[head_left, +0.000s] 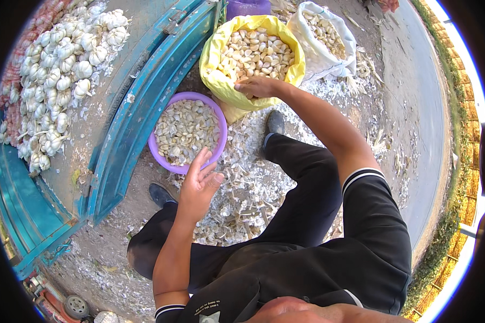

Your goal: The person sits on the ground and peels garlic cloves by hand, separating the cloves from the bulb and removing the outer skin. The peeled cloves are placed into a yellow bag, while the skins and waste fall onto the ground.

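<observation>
My left hand [202,181] is raised by the near rim of a purple plastic basin [223,133], fingers apart and nothing held. Garlic cloves [186,131] mixed with loose papery skin fill much of that basin. Beyond it, a yellow woven sack [210,64] stands with its mouth rolled open, full of peeled-looking garlic cloves [258,50]. At the sack's near inner edge is my right hand [256,87], its fingers curled and partly hidden. Whether they grip the rim or some cloves I cannot tell.
To the left, whole garlic bulbs [64,68] are heaped on a blue truck bed [153,80] beside red mesh sacks [22,52]. A white sack [331,64] of cloves stands right of the yellow one. Garlic skins [242,194] litter the ground between my feet. A paved road [416,121] runs at right.
</observation>
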### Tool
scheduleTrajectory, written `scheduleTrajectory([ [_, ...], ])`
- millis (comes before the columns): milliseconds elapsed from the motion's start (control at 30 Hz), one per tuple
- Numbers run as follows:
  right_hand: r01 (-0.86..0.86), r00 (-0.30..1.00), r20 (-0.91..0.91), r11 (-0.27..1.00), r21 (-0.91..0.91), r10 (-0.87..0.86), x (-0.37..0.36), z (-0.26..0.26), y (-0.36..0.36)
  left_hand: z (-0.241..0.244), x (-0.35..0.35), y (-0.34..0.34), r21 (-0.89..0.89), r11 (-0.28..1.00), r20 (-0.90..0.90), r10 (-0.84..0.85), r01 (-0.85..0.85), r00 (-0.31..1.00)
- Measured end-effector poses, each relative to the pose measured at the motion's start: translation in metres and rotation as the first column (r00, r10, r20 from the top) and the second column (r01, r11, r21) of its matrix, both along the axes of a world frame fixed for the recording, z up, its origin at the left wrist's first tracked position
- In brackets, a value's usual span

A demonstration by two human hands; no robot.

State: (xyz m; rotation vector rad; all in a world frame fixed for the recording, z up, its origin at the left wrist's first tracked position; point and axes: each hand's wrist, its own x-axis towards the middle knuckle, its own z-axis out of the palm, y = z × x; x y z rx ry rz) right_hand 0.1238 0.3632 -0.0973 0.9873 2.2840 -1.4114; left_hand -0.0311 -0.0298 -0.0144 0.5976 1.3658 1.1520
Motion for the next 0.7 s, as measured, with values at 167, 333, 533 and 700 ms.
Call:
scheduleTrajectory([
  [167, 0.028, 0.993, 0.075, 0.819, 0.573, -0.087, 0.029, 0.005, 0.049, -0.007, 0.005, 0.009, 0.015, 0.996, -0.025, -0.084, 0.085, 0.996],
  [333, -0.472, 0.730, 0.677, 0.646, 0.600, -0.094, 0.053, 0.012, 0.070, -0.016, 0.000, -0.005, 0.026, 0.998, -0.100, -0.060, 0.063, 0.993],
  [533, -0.439, 0.754, 0.642, 0.620, 0.650, -0.139, 0.039, 0.058, 0.039, 0.009, -0.014, 0.000, 0.192, 0.981, -0.277, 0.024, 0.031, 0.961],
  [700, -0.188, 0.982, 0.151, 0.580, 0.793, 0.111, 0.009, 0.114, -0.083, 0.033, -0.074, -0.005, 0.390, 0.896, -0.470, 0.392, -0.213, 0.790],
])
